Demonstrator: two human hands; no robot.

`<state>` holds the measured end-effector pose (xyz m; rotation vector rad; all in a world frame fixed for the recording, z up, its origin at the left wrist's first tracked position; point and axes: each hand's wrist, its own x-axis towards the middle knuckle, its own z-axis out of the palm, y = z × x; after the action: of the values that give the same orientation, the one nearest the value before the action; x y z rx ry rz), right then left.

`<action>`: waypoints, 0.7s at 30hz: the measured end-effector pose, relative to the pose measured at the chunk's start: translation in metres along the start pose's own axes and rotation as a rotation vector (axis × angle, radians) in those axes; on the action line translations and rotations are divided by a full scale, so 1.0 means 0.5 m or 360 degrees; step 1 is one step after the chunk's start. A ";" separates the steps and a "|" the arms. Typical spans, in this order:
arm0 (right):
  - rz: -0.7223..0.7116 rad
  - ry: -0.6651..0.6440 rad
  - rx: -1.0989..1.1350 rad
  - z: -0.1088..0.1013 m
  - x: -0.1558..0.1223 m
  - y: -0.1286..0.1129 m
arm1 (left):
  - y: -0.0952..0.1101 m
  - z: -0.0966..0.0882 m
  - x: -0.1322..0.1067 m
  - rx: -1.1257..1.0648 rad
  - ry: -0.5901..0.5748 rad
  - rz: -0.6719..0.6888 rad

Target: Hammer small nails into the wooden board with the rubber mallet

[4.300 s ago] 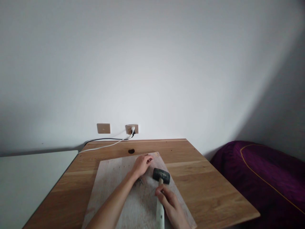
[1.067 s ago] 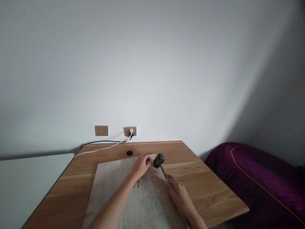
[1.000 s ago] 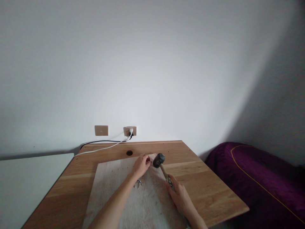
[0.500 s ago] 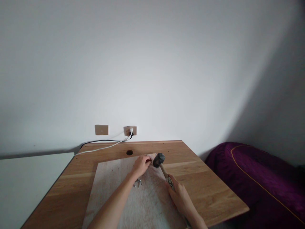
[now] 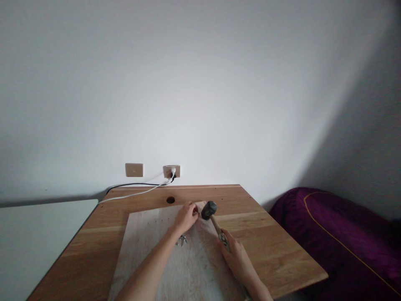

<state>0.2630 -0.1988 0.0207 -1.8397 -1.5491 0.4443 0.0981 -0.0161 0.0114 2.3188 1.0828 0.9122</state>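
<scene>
A pale wooden board (image 5: 147, 255) lies on the wooden desk (image 5: 266, 246). My right hand (image 5: 236, 259) is closed round the wooden handle of a hammer (image 5: 209, 210). The hammer's dark head hovers near the board's far right corner. My left hand (image 5: 186, 217) rests on the board just left of the hammer head, its fingers pinched together; what they hold is too small to make out. A small pile of nails (image 5: 181, 240) lies on the board beside my left wrist. A row of small dark dots runs along the board's far edge.
A round cable hole (image 5: 171, 200) is in the desk behind the board. White and black cables (image 5: 138, 189) run to a wall socket (image 5: 171, 171). A white surface (image 5: 37, 234) adjoins the desk's left side. A purple cushioned seat (image 5: 338, 234) stands to the right.
Since 4.3 s ago the hammer has swung from lying flat near me to its head up beside my left fingers. Over the last second both hands have hardly moved.
</scene>
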 end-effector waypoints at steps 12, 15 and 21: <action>0.0035 -0.0012 -0.0057 0.001 0.001 0.001 | -0.004 0.003 0.001 0.0033 -0.0022 -0.0016; 0.0019 0.0023 -0.0042 0.003 0.000 0.004 | -0.003 0.002 0.001 0.0029 -0.0022 -0.0018; 0.0008 0.0010 -0.0028 0.002 0.001 0.004 | -0.005 0.003 0.001 0.0033 -0.0016 -0.0025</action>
<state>0.2642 -0.1982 0.0187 -1.8569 -1.5490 0.4281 0.0984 -0.0143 0.0090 2.3258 1.1100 0.8866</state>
